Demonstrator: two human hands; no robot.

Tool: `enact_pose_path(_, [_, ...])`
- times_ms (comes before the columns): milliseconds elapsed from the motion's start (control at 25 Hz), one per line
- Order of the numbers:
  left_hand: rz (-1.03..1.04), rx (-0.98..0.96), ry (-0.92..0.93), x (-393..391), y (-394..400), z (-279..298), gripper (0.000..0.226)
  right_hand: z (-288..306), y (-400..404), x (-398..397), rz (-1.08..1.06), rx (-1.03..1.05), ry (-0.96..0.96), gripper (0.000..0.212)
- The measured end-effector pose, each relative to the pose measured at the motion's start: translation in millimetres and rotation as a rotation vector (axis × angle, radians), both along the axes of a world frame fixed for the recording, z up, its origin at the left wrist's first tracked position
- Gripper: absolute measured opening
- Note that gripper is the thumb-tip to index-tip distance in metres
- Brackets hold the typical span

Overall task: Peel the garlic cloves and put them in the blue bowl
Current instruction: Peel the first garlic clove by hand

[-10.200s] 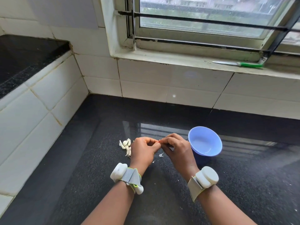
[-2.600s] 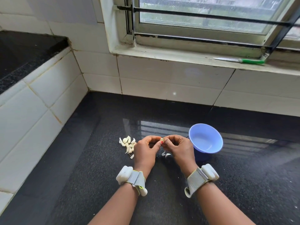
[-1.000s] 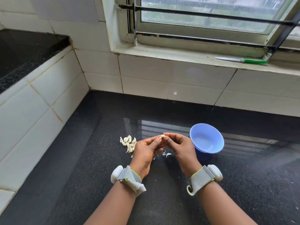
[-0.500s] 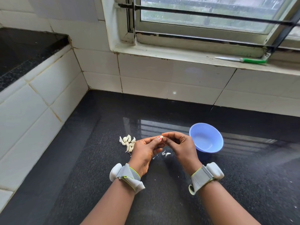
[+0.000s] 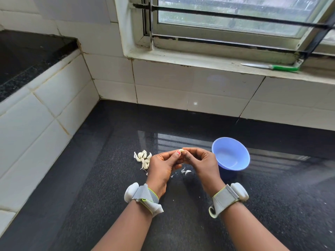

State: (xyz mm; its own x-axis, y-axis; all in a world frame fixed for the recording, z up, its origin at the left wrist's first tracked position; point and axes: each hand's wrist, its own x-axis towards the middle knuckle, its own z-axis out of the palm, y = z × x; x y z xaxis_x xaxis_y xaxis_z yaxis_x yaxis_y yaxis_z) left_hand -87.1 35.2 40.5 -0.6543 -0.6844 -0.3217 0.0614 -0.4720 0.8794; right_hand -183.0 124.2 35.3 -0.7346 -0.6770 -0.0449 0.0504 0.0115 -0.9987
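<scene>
My left hand (image 5: 164, 164) and right hand (image 5: 200, 160) both pinch one clove (image 5: 181, 150); bowl (image 5: 230, 153) at three o'clock.

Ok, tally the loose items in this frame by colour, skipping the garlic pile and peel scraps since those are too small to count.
Blue: 1, the bowl
Green-handled: 1, the knife on the sill
White: 1, the garlic clove pinched between both hands
Total: 3

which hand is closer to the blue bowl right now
Right. The right hand sits just left of the blue bowl, almost against its rim, pinching a garlic clove together with the left hand, which is farther left, next to the pile of cloves.
</scene>
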Motion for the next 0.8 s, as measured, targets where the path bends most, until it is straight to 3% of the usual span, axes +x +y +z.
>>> enact_pose_path(240, [0.013, 0.03, -0.021, -2.9, -2.4, 3.4, 0.01, -0.1, -1.9, -0.9, 0.029, -0.043, 0.002, 0.012])
enact_pose_path(560, [0.016, 0.121, -0.041, -4.9, -1.3, 2.0, 0.012, -6.1, 2.6, -6.9, 0.063, 0.086, 0.283, 0.016])
enact_pose_path(800, [-0.004, 0.046, -0.005, 0.6, -0.5, -2.9, 0.009, -3.6, 3.6, -6.6, 0.038, 0.115, 0.352, 0.011])
